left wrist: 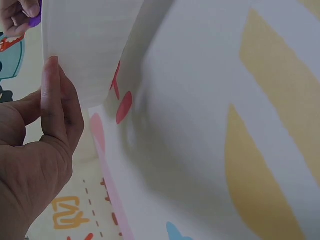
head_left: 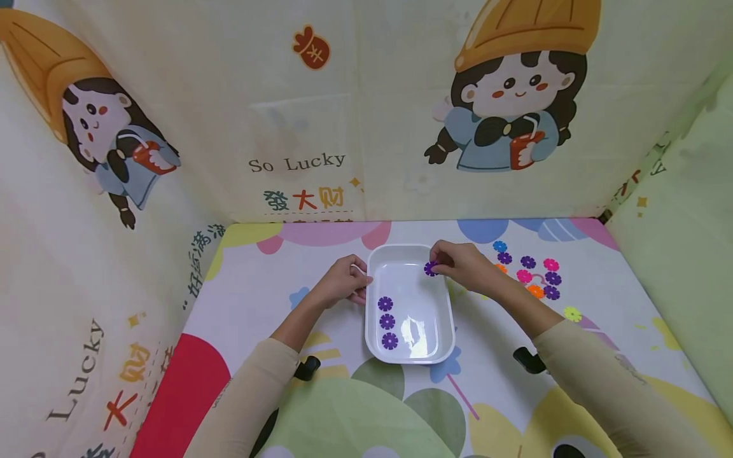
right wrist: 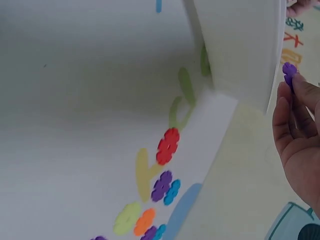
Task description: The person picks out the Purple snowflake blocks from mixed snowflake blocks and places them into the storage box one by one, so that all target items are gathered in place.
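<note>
So the right hand (head_left: 466,264) has a purple flower (head_left: 431,269) pinched between thumb and fingertips, clamped right at the tips. Most of the flower pokes out past them, and in the right wrist view you can see the thumb on one face and a finger behind the other. It's over the far right corner of the white tray (head_left: 406,280), up near the rim; can't really tell if it's touching the tray.

Left hand (head_left: 340,282) has the tray's left side: thumb at the rim, fingers pretty straight and together against the outer wall, so it's basically gripping the edge.

Inside the tray there are three purple flowers (head_left: 387,321) lying flat in a neat column along the left side, toward the near end, well apart from the pinched one.

Off to the right on the patterned tablecloth (head_left: 487,318) there's a loose scatter of flowers (head_left: 553,278) in purple, pink, orange, blue and yellow, some partly hidden behind the right arm.
</note>
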### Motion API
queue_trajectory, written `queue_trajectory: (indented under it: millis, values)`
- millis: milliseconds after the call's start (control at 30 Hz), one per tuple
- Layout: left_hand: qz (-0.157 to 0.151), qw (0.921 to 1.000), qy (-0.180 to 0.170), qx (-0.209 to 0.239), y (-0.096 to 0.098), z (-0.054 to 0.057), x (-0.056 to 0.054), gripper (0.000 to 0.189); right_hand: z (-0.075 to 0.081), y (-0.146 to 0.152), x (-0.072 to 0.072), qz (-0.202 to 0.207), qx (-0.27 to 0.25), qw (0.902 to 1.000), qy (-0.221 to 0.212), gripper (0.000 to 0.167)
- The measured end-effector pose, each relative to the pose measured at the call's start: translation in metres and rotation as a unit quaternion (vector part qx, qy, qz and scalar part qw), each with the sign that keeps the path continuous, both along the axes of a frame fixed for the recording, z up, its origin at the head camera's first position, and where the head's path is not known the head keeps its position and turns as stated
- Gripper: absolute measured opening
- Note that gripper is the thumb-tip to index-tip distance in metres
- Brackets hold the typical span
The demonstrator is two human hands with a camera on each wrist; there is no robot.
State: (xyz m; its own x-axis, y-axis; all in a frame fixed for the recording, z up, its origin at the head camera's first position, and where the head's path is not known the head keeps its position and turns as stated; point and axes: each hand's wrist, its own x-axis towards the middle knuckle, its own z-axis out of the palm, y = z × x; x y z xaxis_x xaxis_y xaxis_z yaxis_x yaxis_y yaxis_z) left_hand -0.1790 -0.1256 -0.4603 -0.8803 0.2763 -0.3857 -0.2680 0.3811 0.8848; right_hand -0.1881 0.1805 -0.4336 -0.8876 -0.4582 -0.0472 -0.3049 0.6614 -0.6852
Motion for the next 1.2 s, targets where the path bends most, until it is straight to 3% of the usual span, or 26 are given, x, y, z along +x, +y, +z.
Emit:
queue_trajectory:
  millis: [567,767,1200]
  values:
    - [-0.001,1.0,-0.005,0.001,0.001,0.006,0.002,0.027,-0.013,-0.056,-0.013,0.053,0.017,0.9984,-0.012,0.018]
    - [-0.001,1.0,-0.006,0.0,0.001,0.007,0.003,0.028,-0.016,-0.068,-0.016,0.083,0.03,0.996,0.012,0.017]
    - [-0.006,0.9999,-0.002,0.012,0.001,0.005,0.001,0.025,-0.032,-0.086,-0.02,0.092,0.031,0.9953,0.0,0.018]
